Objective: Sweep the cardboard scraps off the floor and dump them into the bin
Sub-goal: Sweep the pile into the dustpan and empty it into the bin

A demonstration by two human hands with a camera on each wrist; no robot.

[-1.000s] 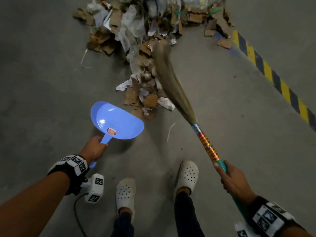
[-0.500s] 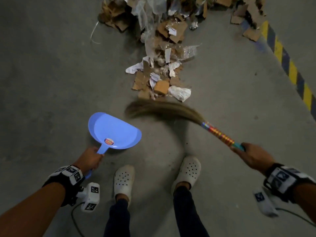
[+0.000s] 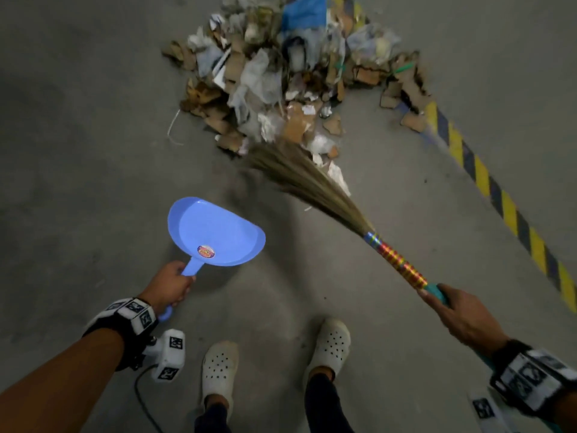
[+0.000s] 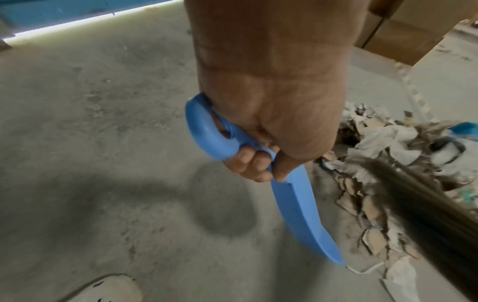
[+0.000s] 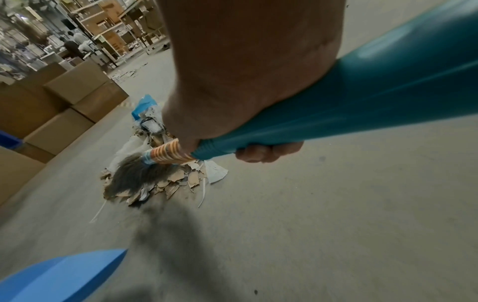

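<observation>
- Cardboard scraps (image 3: pixel 293 89) lie heaped on the grey concrete floor (image 3: pixel 78 135), mixed with crumpled white paper and plastic film; the heap runs off the top edge of the head view, so its far side is cut off.
- A blue plastic sheet (image 3: pixel 304 10) shows at the heap's far end, partly cropped.
- The grass broom (image 3: pixel 309 182) slants from lower right up to the near edge of the heap; its bristle tips are blurred, so whether they touch the scraps or the floor is hard to tell.
- The right hand (image 3: pixel 462 317) is wrapped round the broom's teal handle just behind the striped foil band; the right wrist view shows fingertips (image 5: pixel 258 153) curled underneath it.
- The left hand (image 3: pixel 170 287) is fisted round the handle of the blue dustpan (image 3: pixel 215 232); its pan is near the heap, well apart from the broom head.
- From the left wrist view the dustpan appears edge-on, with its shadow cast on the floor beneath it.
- Only the right wrist view shows stacked cardboard boxes (image 5: pixel 64 102) along the left and blurred shelving beyond.
- A yellow-and-black hazard stripe (image 3: pixel 499 195) runs diagonally along the floor's right side.
- White perforated clogs (image 3: pixel 220 370) stand at the bottom edge.
</observation>
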